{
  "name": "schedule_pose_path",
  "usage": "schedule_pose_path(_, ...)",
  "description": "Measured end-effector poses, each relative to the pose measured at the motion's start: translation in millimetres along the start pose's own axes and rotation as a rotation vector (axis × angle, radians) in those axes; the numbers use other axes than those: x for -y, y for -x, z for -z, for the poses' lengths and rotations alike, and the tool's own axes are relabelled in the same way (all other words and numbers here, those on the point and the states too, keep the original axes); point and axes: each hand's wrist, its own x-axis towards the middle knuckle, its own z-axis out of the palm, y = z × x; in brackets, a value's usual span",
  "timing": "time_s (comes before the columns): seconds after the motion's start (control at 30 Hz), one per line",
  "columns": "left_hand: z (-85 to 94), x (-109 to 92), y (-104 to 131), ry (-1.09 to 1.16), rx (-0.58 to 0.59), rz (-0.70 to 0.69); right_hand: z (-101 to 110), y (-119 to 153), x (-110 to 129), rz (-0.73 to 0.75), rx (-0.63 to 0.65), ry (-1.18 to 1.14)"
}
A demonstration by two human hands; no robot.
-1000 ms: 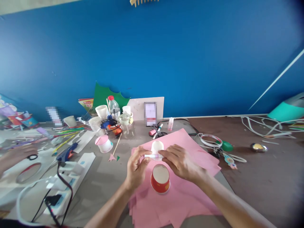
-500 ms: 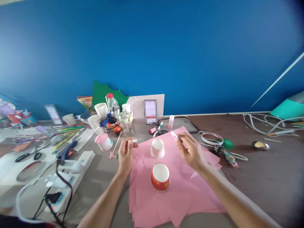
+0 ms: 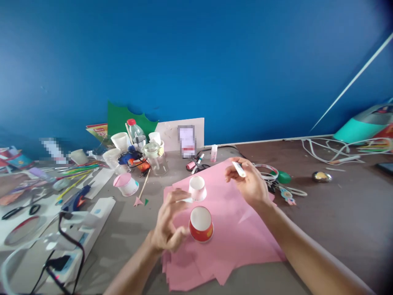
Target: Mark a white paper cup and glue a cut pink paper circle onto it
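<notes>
Red paper cup [image 3: 204,233] sits base up on the stack of pink paper [image 3: 229,246] in front of me, its wider rim down against the top sheet. My left hand [image 3: 166,221] curves around its left side, thumb and fingers spread apart; whether they touch the wall, I can't tell. A small white piece [image 3: 186,200] shows along those fingers, though I can't see how firmly it's held. To my left, a white power strip [image 3: 102,213] with plugs in it runs slantwise over the table [image 3: 132,229]. Just beyond the red cup stands a smaller pale cup [image 3: 197,189], also base up on the pink sheets. My right hand [image 3: 250,184] is raised to the right of both cups, well apart from them, gripping a white pen [image 3: 238,169] in its fingers. A blue glue gun [image 3: 75,198] lies near the strip's far end. Farther off at left are a pink-topped cup [image 3: 126,186] and a glass jar [image 3: 159,162]; behind the jar, a bottle with a red cap [image 3: 136,133] stands before the blue wall [image 3: 196,61].
</notes>
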Motion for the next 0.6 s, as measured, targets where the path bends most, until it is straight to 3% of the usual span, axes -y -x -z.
schedule_pose_path(0.1,-7.5,-11,-8,-0.090,0.083,-0.171,2,-2,-3,-0.028,-0.028,-0.052)
schedule_pose_path(0.27,-12.7,-15,-9,-0.142,0.108,-0.270,0,-3,-8,-0.028,-0.096,-0.088)
schedule_pose_path(0.6,-23.3,-12,2,-0.178,0.119,-0.195,-4,0,-9,-0.041,-0.076,-0.078)
